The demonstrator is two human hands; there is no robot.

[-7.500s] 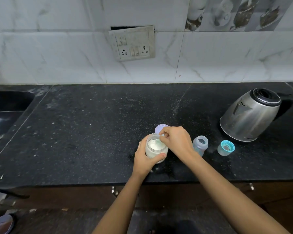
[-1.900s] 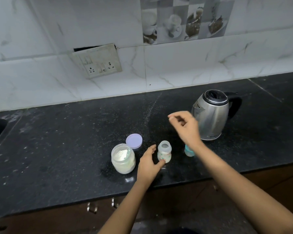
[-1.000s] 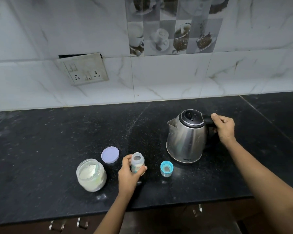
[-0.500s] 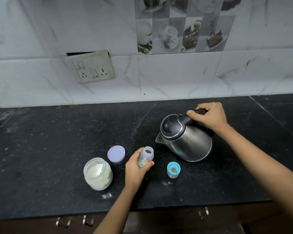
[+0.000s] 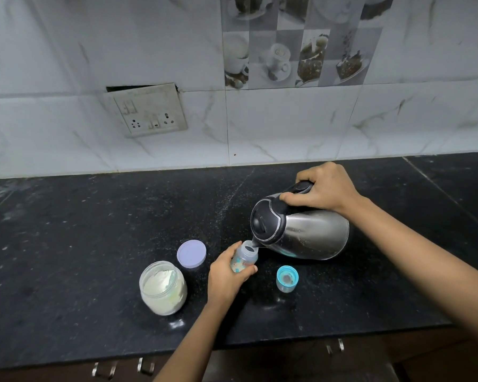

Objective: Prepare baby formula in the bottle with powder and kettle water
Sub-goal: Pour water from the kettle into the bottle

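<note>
My left hand (image 5: 224,279) grips a small clear baby bottle (image 5: 244,260) with a printed pattern, held tilted on the black counter (image 5: 66,244). My right hand (image 5: 324,188) holds the black handle of a steel kettle (image 5: 309,232), tipped steeply to the left. The kettle's spout sits right at the bottle's open mouth. An open jar of white powder (image 5: 162,291) stands left of my left hand, its lilac lid (image 5: 191,254) lying flat behind it. The bottle's teal cap (image 5: 287,282) rests on the counter to the right of the bottle.
A white tiled wall with a switch and socket plate (image 5: 149,113) rises behind the counter. The counter's front edge runs along the bottom, with cabinet handles (image 5: 102,369) below it.
The kettle was lifted by its handle, carried left and tipped further until its spout reached the bottle's mouth. My left hand keeps its grip on the bottle.
</note>
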